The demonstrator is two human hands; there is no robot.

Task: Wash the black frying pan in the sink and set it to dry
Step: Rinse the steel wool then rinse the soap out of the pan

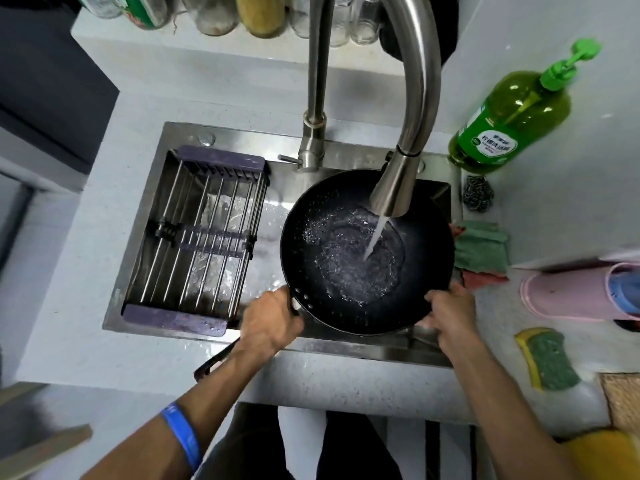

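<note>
Pan (346, 306) sits in sink (138, 216) under running faucet (394, 192), filling, wet, heavy, slick. Left hand (270, 322) wraps the handle base; right hand (448, 311) clasps the near rim. I judge two-handed hold safest.

Both hands (272, 323) hold the frying pan (367, 251) under running water (375, 237).

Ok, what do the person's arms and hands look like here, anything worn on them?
Both forearms are bare, with no sleeves or gloves showing. The left hand has a blue wristband with faint pale lettering on its forearm. The right hand and its wrist carry nothing visible.
</note>
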